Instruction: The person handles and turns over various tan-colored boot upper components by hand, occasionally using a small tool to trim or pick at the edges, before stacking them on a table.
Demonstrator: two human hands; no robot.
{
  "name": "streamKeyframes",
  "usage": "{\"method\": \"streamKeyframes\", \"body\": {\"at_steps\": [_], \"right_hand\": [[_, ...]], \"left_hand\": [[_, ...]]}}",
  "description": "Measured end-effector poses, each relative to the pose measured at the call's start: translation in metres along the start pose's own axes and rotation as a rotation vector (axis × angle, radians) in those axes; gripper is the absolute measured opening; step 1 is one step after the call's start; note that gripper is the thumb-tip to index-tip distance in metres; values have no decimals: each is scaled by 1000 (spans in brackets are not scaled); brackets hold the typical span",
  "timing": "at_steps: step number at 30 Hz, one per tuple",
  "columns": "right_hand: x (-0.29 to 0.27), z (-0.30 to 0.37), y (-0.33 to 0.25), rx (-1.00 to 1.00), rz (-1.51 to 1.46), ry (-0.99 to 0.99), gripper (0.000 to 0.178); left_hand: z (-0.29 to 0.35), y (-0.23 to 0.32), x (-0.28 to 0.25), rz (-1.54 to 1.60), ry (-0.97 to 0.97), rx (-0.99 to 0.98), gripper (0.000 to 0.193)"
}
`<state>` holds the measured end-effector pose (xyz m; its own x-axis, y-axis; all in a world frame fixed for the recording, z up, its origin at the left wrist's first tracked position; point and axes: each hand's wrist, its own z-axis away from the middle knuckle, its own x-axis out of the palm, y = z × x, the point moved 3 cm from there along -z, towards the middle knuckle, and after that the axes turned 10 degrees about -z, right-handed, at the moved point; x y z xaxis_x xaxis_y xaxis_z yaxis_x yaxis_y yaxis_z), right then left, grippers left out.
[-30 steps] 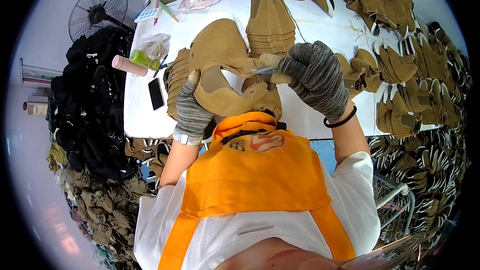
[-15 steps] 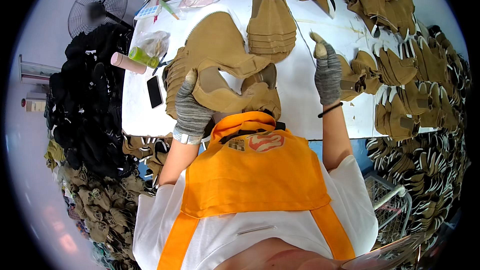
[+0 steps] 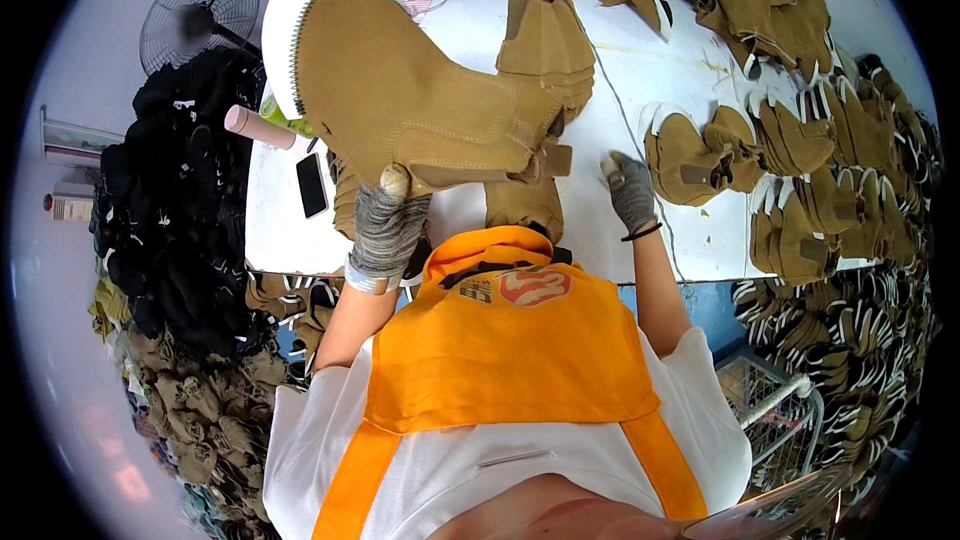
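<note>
A brown suede boot upper (image 3: 400,80) with a white toe lining is raised over the table, tilted with its toe toward the far left. My left hand (image 3: 388,230), in a grey knit glove, grips its lower edge with the thumb on top. My gloved right hand (image 3: 630,195) hovers near the table's front, apart from the upper, its fingers loosely bent and apart with nothing visible in them. Beneath and behind the raised upper lie a brown piece (image 3: 525,205) and a stack of brown uppers (image 3: 545,50). More layered uppers partly show under my left hand.
Right of my right hand stand several brown uppers (image 3: 680,155) on the white table (image 3: 620,260). A black phone (image 3: 311,186) and a pink tumbler (image 3: 259,127) lie at the left. Beyond them are a black pile (image 3: 185,210) and a fan (image 3: 195,25). A wire cart (image 3: 780,410) stands at lower right.
The upper in my left hand has been lifted and turned, with its white-lined toe swinging to the far left. My right hand has come nearer to me and slightly left, away from the uppers at right.
</note>
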<state>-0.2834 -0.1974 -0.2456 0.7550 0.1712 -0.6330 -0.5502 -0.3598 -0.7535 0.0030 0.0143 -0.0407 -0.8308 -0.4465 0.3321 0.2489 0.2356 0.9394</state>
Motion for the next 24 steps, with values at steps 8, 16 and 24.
{"method": "streamKeyframes", "body": {"at_steps": [8,16,24], "right_hand": [[-65,13,-211,-173,-1017,-332,50],[-75,25,-269,204,-1461,-422,38],[-65,13,-262,220,-1626,-489,35]], "left_hand": [[1,2,4,16,-78,66,79],[7,7,16,274,-120,-67,73],[0,19,45,645,-162,-213,62]]}}
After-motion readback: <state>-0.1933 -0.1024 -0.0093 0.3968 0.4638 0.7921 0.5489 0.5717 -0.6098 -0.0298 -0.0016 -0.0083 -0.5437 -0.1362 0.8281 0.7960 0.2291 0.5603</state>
